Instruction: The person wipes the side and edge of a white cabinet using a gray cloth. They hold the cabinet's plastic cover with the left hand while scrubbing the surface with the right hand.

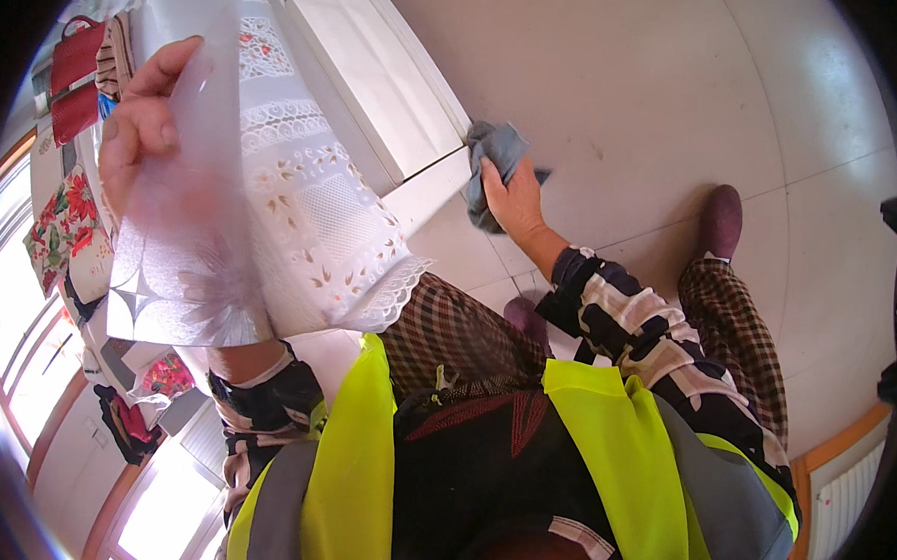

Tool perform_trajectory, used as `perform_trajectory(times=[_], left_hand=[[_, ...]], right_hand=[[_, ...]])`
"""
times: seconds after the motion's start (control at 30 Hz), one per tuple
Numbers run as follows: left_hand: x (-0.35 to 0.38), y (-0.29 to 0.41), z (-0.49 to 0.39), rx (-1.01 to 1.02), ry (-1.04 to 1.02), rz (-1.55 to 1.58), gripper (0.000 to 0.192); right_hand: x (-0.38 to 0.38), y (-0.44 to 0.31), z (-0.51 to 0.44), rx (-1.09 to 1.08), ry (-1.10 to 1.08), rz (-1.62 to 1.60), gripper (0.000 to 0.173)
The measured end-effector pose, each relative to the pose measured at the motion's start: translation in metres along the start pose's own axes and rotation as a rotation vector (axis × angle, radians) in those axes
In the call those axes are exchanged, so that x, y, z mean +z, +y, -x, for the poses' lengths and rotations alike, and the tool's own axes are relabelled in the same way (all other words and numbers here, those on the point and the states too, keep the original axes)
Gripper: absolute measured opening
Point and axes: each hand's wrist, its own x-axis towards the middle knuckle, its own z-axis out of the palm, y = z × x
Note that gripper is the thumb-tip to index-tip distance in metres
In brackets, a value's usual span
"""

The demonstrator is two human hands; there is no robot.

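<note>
My left hand (143,135) grips a frosted translucent plastic table cover (215,120) with a printed flower and star pattern, lifted so that its edge hangs over my forearm. Beneath it a white lace-trimmed tablecloth (309,214) with small leaf embroidery drapes down towards my knee. My right hand (516,197) holds a crumpled grey-blue cloth (495,158) at the corner of a white furniture piece (383,67), above the tiled floor. Whether the cloth touches that corner is unclear.
Pale floor tiles (652,86) spread ahead and to the right. A red bag (76,76) and a poinsettia-print cloth (68,226) lie at the far left, near bright windows. A white radiator (849,485) stands at the lower right. My feet wear dark red shoes (720,220).
</note>
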Motion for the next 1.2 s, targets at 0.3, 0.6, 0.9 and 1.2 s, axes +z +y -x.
perform_trajectory(times=[0.3,0.6,0.9,1.2], left_hand=[[-0.006,-0.002,-0.004,-0.035,-0.115,0.272,0.033],[-0.004,0.002,-0.002,-0.034,-0.116,0.140,0.038],[-0.001,0.000,0.004,-0.021,-0.054,0.108,0.040],[-0.002,-0.002,0.001,-0.021,-0.074,0.194,0.034]], right_hand=[[-0.005,-0.036,-0.080,-0.168,-0.355,0.406,0.039],[-0.018,-0.027,-0.051,-0.033,-0.348,0.277,0.052],[-0.039,-0.033,-0.046,0.176,-0.474,0.302,0.055],[-0.009,-0.054,-0.097,-0.294,-0.491,0.559,0.045]])
